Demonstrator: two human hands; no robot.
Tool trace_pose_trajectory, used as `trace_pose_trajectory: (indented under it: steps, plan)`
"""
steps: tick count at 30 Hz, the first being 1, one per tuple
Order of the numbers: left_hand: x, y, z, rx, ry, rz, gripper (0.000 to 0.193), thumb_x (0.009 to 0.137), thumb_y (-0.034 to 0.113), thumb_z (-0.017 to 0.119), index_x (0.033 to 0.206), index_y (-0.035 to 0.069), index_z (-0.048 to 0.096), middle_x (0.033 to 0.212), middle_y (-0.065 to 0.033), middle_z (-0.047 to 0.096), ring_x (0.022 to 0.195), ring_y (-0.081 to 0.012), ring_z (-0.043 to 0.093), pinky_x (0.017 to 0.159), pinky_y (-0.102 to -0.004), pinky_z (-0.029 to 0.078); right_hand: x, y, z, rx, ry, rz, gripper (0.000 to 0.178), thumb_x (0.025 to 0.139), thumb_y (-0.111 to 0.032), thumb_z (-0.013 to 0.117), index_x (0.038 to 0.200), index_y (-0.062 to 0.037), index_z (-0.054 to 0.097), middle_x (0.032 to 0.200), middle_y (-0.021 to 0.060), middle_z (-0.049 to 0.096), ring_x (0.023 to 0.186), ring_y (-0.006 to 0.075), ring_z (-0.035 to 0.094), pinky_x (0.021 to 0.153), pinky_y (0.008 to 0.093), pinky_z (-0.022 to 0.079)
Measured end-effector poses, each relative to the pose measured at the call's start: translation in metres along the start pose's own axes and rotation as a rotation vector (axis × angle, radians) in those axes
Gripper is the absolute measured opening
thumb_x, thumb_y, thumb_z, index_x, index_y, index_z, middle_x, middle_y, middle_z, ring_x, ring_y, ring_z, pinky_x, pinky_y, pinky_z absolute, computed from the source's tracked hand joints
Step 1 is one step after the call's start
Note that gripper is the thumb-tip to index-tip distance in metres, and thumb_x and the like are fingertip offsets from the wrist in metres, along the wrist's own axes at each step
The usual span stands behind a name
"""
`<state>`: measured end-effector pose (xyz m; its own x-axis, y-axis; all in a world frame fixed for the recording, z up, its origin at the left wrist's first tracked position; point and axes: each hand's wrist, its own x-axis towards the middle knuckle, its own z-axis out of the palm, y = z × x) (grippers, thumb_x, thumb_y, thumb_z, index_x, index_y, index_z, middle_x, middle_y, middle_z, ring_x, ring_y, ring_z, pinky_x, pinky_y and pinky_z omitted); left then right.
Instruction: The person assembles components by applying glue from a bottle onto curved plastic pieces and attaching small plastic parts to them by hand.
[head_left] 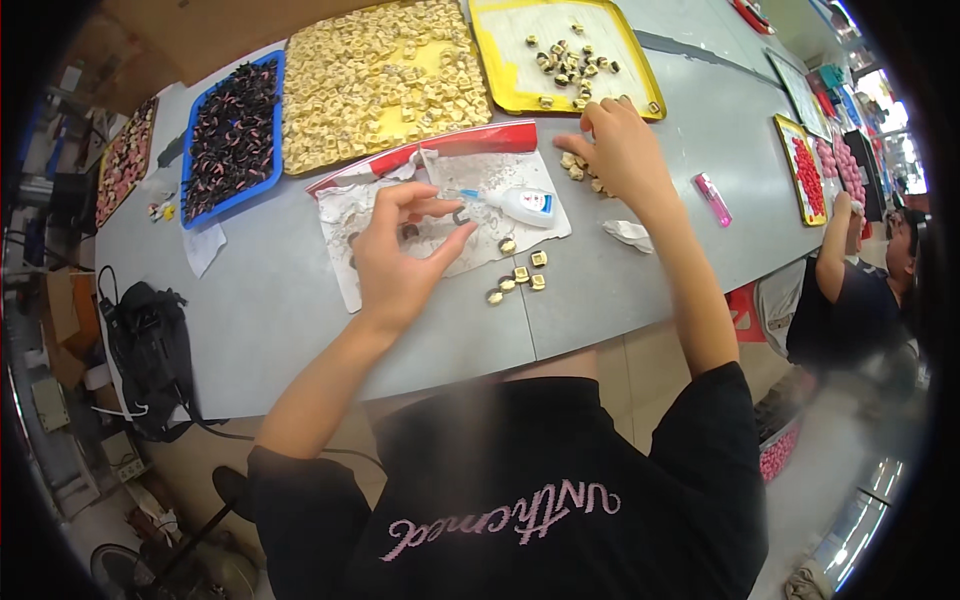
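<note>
My left hand is over a glue-smeared white sheet. Its thumb and forefinger close on a small dark curved piece. Beside those fingertips a white glue bottle with a blue tip lies on its side. My right hand reaches over a small group of cream block pieces, its fingers bent and apart, with no piece visibly gripped. Several cream-and-dark assembled pieces lie in front of the sheet. Other dark curved pieces rest on the sheet, partly behind my left hand.
Along the back stand a blue tray of dark curved pieces, a tray of cream blocks, and a yellow-rimmed tray with some assembled pieces. A pink lighter and crumpled tissue lie rightward. A co-worker sits at the right.
</note>
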<state>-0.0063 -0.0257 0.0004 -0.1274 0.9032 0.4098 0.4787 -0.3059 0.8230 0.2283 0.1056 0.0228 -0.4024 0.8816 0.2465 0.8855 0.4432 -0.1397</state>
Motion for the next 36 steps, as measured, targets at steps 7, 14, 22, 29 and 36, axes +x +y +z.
trace_pose_trajectory:
  steps: [7,14,22,29,36]
  plan:
    - [0.004,-0.002,-0.003,-0.037,0.049,0.024,0.043,0.071,0.008,0.081,0.104,0.006,0.053,0.090,-0.0047,0.070,0.082,-0.0129,0.065,0.070,-0.0256,0.048,0.022,0.003,-0.006,0.236,-0.165,-0.063,0.015,0.079,-0.010,0.070,0.084,0.0026,0.063,0.084,0.0154,0.063,0.078,0.0298,0.063,0.069,0.0388,0.049]
    - [0.002,-0.004,-0.006,-0.082,0.077,0.056,0.042,0.071,0.011,0.082,0.104,0.009,0.055,0.089,-0.0028,0.071,0.081,-0.0127,0.067,0.066,-0.0255,0.048,-0.004,-0.054,-0.013,1.128,0.021,-0.147,0.015,0.083,0.006,0.063,0.097,0.0039,0.061,0.098,0.0080,0.058,0.087,0.0152,0.064,0.074,0.0265,0.056]
    - [0.001,-0.008,-0.005,-0.163,0.145,0.135,0.047,0.069,0.011,0.083,0.105,0.008,0.052,0.089,-0.0045,0.072,0.080,-0.0125,0.068,0.064,-0.0240,0.048,-0.033,-0.081,0.007,1.264,0.055,-0.319,0.021,0.077,0.012,0.066,0.096,0.0044,0.062,0.098,0.0128,0.063,0.093,0.0184,0.063,0.080,0.0279,0.053]
    - [0.001,-0.010,-0.003,-0.186,0.136,0.145,0.049,0.069,0.010,0.084,0.105,0.007,0.050,0.090,-0.0060,0.072,0.081,-0.0134,0.068,0.064,-0.0241,0.049,-0.035,-0.088,0.011,1.313,0.038,-0.288,0.020,0.076,0.013,0.067,0.094,0.0053,0.065,0.096,0.0139,0.065,0.087,0.0197,0.066,0.077,0.0288,0.055]
    - [-0.001,-0.011,-0.001,-0.226,0.136,0.117,0.051,0.069,0.012,0.085,0.104,0.006,0.049,0.091,-0.0061,0.072,0.078,-0.0126,0.068,0.064,-0.0238,0.049,-0.036,-0.090,0.005,1.086,0.148,-0.368,0.021,0.072,0.010,0.069,0.091,0.0012,0.068,0.088,0.0138,0.069,0.080,0.0229,0.068,0.070,0.0295,0.053]
